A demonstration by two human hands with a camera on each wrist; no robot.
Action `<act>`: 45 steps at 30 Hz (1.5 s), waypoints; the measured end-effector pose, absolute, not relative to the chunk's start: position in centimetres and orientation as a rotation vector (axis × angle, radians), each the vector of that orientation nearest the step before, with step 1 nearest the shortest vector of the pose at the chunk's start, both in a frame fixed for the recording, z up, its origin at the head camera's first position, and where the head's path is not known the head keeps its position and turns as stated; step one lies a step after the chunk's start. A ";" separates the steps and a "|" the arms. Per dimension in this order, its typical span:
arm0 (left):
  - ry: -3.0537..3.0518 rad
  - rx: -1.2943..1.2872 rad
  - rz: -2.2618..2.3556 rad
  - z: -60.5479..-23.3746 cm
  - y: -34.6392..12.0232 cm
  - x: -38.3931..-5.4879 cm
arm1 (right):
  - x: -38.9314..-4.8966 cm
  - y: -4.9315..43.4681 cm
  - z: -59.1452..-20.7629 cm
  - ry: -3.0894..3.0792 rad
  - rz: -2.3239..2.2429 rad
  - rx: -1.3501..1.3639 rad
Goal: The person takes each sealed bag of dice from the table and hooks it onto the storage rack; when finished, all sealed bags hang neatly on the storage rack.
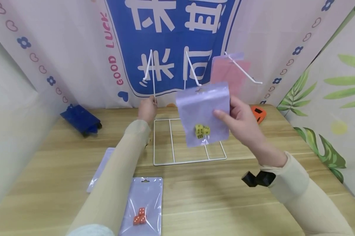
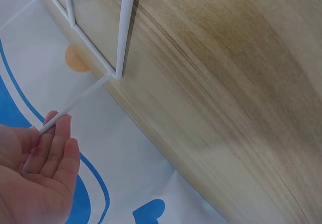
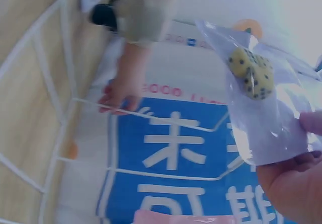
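A white wire rack (image 1: 189,162) stands on the table with three hooked arms rising at its back. My left hand (image 1: 147,109) pinches its left upright low down; in the left wrist view thumb and fingers close around that thin rod (image 2: 75,101). My right hand (image 1: 248,127) grips a translucent purple bag (image 1: 205,103) by its right side, thumb in front. Yellow dice (image 3: 256,75) lie inside the bag. The bag's top is near the middle hook (image 1: 193,70); whether they touch I cannot tell. A pink bag (image 1: 233,72) hangs on the right hook (image 1: 243,69).
A purple bag (image 1: 146,196) with red dice (image 1: 140,217) lies at the front of the table. Another purple bag (image 1: 102,167) is partly under my left forearm. A dark blue packet (image 1: 81,119) lies back left, an orange object (image 1: 258,113) back right. A printed curtain hangs behind.
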State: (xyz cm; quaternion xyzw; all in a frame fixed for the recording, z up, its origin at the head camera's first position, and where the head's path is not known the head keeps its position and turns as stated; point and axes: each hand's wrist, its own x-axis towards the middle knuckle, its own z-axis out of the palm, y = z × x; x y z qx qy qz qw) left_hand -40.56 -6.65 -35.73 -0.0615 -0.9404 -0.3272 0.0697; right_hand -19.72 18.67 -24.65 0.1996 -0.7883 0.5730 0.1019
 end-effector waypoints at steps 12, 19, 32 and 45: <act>-2.830 -0.188 -1.010 -35.5 -6.6 -40.3 | -22.3 17.9 -24.6 -2.254 1.762 0.472; -2.846 -0.176 -1.072 -35.7 -6.9 -40.4 | -25.7 16.7 -25.0 -2.244 1.712 0.346; -2.822 -0.192 -1.038 -36.1 -6.9 -40.7 | -31.1 14.3 -24.5 -2.285 1.592 0.093; -2.796 -0.192 -1.023 -35.9 -7.1 -40.5 | -35.7 13.5 -25.6 -2.252 1.513 -0.073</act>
